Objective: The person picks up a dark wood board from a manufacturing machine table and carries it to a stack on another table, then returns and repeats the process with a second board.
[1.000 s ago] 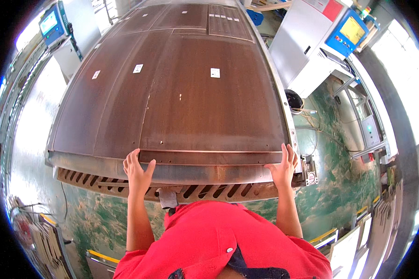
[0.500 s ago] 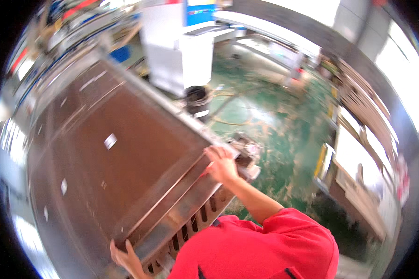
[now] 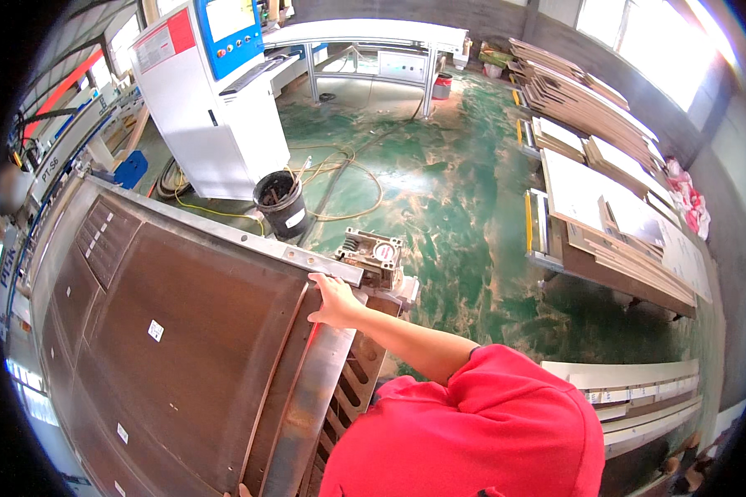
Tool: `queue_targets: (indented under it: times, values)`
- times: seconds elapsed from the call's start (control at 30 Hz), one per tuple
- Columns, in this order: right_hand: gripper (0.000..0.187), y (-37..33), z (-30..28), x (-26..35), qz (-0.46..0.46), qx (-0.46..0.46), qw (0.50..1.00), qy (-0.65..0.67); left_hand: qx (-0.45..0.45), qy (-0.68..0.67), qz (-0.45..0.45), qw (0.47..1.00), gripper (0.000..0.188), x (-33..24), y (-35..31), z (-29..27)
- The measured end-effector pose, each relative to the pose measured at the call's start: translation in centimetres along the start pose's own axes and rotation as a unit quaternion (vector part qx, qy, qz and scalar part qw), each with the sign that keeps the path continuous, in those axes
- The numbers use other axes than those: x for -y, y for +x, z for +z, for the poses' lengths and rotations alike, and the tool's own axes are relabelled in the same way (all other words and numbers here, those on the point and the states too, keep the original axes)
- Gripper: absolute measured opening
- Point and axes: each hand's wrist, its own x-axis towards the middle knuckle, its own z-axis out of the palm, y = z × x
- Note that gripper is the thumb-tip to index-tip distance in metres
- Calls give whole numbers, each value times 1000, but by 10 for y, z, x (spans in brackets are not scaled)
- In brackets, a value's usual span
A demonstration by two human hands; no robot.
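Note:
A large brown board with small white labels lies on the machine table to my left. Along its near right side runs a long, narrow brown strip, with a thin gap between the two. My right hand is at the strip's far end, fingers over the end and thumb on the near side, closed on it. Of my left hand, only a fingertip shows at the lower edge, near the strip's close end; its other fingers are out of sight.
Beside the strip is a slotted metal table edge. A motor gearbox juts out at the table corner. Beyond stand a black bucket, hoses and a white control cabinet. Stacked boards lie on racks at right.
The view has swung right and steadied. My right hand remains at the strip's far end. My left hand has gone nearly out of view at the lower edge.

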Motion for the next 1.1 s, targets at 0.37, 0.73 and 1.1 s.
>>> queue_targets:
  times: [0.37, 0.73, 1.1]
  values:
    - [64, 0, 1, -4, 12, -8, 1000, 16, 5, -93, -28, 995, 58, -11, -13, 4]
    - [57, 3, 3, -4, 15, -38, 999, -8, -58, 86, -114, 988, 69, -7, -2, 18]
    - [43, -37, -37, 6, 38, -21, 993, 107, -73, -166, -151, 972, 56, -26, -61, 8]
